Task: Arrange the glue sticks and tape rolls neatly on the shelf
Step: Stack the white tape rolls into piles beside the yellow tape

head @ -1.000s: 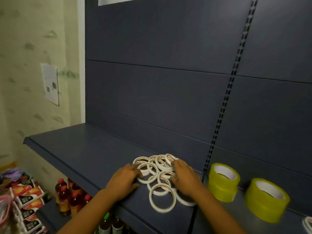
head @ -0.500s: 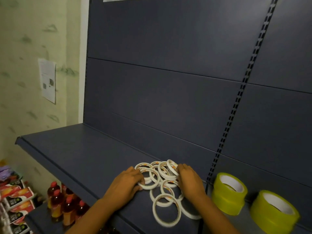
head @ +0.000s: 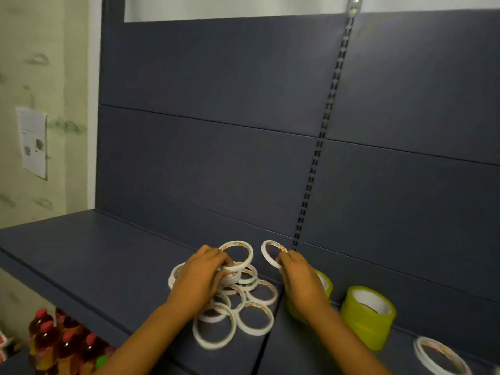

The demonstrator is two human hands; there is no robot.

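Several thin white tape rolls [head: 244,309] lie heaped on the dark blue shelf [head: 81,255]. My left hand [head: 201,277] holds one white roll [head: 239,253] tilted up at the back of the heap. My right hand [head: 299,277] pinches another white roll [head: 272,253], lifted on edge just right of the heap. Two wide yellow-green tape rolls stand to the right: one [head: 326,284] mostly hidden behind my right hand, the other [head: 368,316] in plain sight. More thin white rolls [head: 439,357] lie at the bottom right. No glue sticks are visible.
The shelf's dark back panel [head: 216,158] rises behind, with a slotted upright [head: 313,180] near my right hand. Below the shelf at the left stand bottles with red caps [head: 56,339]. A paper sheet [head: 33,142] hangs on the left wall.
Both hands went from resting on the flat heap to each lifting one white roll on edge. The right hand moved right, away from the heap. The view tilted up.
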